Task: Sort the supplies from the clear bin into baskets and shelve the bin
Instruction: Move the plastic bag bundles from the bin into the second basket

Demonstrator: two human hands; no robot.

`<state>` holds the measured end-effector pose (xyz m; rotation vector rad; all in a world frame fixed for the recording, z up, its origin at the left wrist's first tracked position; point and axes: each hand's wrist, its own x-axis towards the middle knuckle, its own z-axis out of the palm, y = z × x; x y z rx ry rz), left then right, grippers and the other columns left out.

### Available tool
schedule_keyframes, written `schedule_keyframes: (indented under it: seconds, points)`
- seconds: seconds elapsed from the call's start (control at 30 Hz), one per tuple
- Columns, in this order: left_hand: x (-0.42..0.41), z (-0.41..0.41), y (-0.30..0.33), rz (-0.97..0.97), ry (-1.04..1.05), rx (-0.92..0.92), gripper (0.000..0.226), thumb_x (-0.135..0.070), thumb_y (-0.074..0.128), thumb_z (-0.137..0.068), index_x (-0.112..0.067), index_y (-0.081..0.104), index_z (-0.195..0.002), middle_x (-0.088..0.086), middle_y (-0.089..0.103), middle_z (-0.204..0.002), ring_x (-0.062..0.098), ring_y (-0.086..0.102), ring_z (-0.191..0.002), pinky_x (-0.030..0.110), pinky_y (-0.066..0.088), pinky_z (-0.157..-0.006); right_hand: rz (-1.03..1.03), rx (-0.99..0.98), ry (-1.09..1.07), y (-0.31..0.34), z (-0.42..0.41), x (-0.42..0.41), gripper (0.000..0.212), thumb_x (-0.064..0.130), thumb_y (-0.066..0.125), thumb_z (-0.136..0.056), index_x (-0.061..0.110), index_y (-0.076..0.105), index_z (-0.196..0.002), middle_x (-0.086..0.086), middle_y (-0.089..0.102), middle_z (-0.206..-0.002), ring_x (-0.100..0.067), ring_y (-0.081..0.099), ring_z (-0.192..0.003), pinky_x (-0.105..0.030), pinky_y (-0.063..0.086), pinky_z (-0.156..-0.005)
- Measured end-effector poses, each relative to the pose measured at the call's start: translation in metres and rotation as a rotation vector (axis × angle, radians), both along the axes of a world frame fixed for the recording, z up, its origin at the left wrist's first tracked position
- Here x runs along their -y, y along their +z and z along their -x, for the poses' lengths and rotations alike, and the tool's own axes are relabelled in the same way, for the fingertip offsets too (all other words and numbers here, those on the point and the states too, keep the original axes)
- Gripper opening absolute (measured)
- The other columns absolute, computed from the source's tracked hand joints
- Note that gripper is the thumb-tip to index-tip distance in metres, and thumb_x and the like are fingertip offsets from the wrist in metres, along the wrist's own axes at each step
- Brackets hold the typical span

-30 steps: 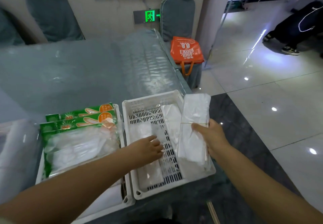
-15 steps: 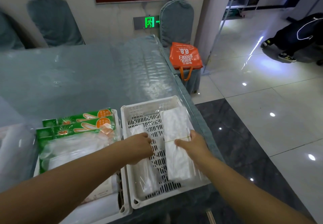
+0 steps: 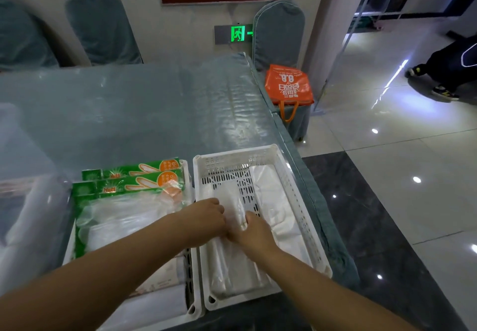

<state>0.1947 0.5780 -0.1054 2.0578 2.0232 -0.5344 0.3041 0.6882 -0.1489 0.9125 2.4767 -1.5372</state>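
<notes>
Two white slotted baskets stand side by side at the table's near edge. In the right basket a flat bundle of clear plastic bags lies along the right side. On its left side lies a second clear bag bundle, gripped from the left by my left hand and from the right by my right hand. The left basket holds green-headed packs of clear plastic gloves. The clear bin stands at the far left, partly cut off.
The table has a blue cloth under clear plastic. Covered chairs stand behind it. An orange tote bag sits on a chair by the table's right end. Tiled floor lies to the right, where a person's legs are in view.
My right hand laid the bag bundle it held into the right side of the right basket, let go, and moved left. Both hands now grip the other bundle in that basket.
</notes>
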Motion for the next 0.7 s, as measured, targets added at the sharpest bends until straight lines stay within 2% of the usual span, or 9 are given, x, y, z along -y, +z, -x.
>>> schedule_keyframes:
  seconds: [0.1, 0.17, 0.27, 0.37, 0.43, 0.5, 0.57, 0.63, 0.7]
  points:
    - [0.006, 0.004, 0.001, -0.044, -0.022, -0.013, 0.021, -0.012, 0.052, -0.087, -0.019, 0.064, -0.103, 0.0, 0.068, -0.095, 0.023, 0.052, -0.09, 0.036, 0.037, -0.094, 0.044, -0.04, 0.021, -0.003, 0.001, 0.002, 0.019, 0.045, 0.067, -0.073, 0.031, 0.054, -0.072, 0.011, 0.06, -0.069, 0.004, 0.057, -0.062, -0.006, 0.039, -0.048]
    - [0.008, 0.005, 0.001, -0.077, -0.017, 0.015, 0.02, -0.01, 0.055, -0.084, -0.017, 0.064, -0.1, 0.002, 0.067, -0.093, 0.025, 0.053, -0.094, 0.038, 0.036, -0.099, 0.106, 0.011, 0.087, -0.005, 0.001, 0.001, 0.018, 0.035, 0.067, -0.072, 0.032, 0.057, -0.087, 0.008, 0.064, -0.083, -0.002, 0.06, -0.078, -0.019, 0.05, -0.064]
    - [0.013, 0.002, -0.006, -0.252, -0.015, -0.022, 0.025, -0.015, 0.064, -0.077, -0.022, 0.062, -0.102, -0.001, 0.066, -0.106, 0.022, 0.057, -0.106, 0.035, 0.038, -0.104, 0.085, 0.087, 0.122, -0.003, 0.002, -0.001, 0.033, 0.025, 0.064, -0.075, 0.016, 0.056, -0.106, -0.004, 0.065, -0.098, -0.018, 0.062, -0.088, -0.038, 0.054, -0.079]
    - [0.016, 0.002, -0.015, -0.41, 0.132, -0.045, 0.072, -0.017, 0.074, -0.065, -0.022, 0.047, -0.132, 0.005, 0.049, -0.141, 0.024, 0.043, -0.13, 0.043, 0.029, -0.111, 0.009, 0.065, 0.076, -0.001, 0.001, -0.007, 0.019, 0.018, 0.062, -0.079, 0.013, 0.06, -0.097, -0.007, 0.065, -0.092, -0.02, 0.064, -0.08, -0.036, 0.054, -0.071]
    - [0.016, 0.002, -0.018, -0.401, 0.299, -0.064, 0.095, -0.03, 0.075, -0.067, -0.02, 0.023, -0.145, 0.01, 0.022, -0.154, 0.029, 0.02, -0.142, 0.049, 0.008, -0.114, 0.026, 0.068, 0.007, -0.001, -0.003, -0.011, 0.012, 0.013, 0.057, -0.083, 0.015, 0.058, -0.095, -0.006, 0.062, -0.094, -0.015, 0.061, -0.076, -0.026, 0.049, -0.063]
    - [0.011, 0.001, -0.021, -0.36, 0.491, -0.061, 0.102, -0.048, 0.067, -0.073, -0.02, 0.002, -0.148, 0.012, 0.002, -0.157, 0.029, -0.001, -0.144, 0.048, -0.011, -0.111, 0.004, 0.053, -0.014, -0.003, -0.008, -0.014, 0.012, 0.008, 0.052, -0.086, 0.019, 0.055, -0.092, -0.004, 0.058, -0.098, -0.007, 0.055, -0.075, -0.015, 0.04, -0.058]
    - [0.005, 0.002, -0.027, -0.323, 0.601, -0.039, 0.101, -0.058, 0.057, -0.077, -0.02, -0.004, -0.147, 0.011, -0.002, -0.158, 0.027, -0.008, -0.144, 0.046, -0.016, -0.11, -0.023, 0.045, -0.028, -0.002, -0.014, -0.015, 0.014, 0.009, 0.051, -0.088, 0.019, 0.056, -0.097, -0.002, 0.057, -0.102, -0.008, 0.055, -0.083, -0.015, 0.041, -0.065]
    - [-0.002, 0.005, -0.032, -0.287, 0.65, 0.013, 0.1, -0.062, 0.053, -0.077, -0.019, -0.003, -0.147, 0.01, 0.003, -0.158, 0.026, -0.005, -0.144, 0.047, -0.011, -0.113, -0.096, 0.02, -0.063, 0.0, -0.019, -0.015, 0.015, 0.016, 0.052, -0.09, 0.018, 0.058, -0.103, 0.0, 0.056, -0.106, -0.011, 0.054, -0.093, -0.019, 0.044, -0.077]
    - [-0.008, 0.008, -0.036, -0.232, 0.68, 0.065, 0.101, -0.065, 0.052, -0.075, -0.018, -0.002, -0.147, 0.01, 0.012, -0.157, 0.026, 0.003, -0.144, 0.047, -0.004, -0.116, -0.224, -0.057, -0.063, 0.002, -0.025, -0.012, 0.014, 0.024, 0.055, -0.089, 0.022, 0.057, -0.103, 0.007, 0.053, -0.102, -0.009, 0.051, -0.095, -0.02, 0.043, -0.079]
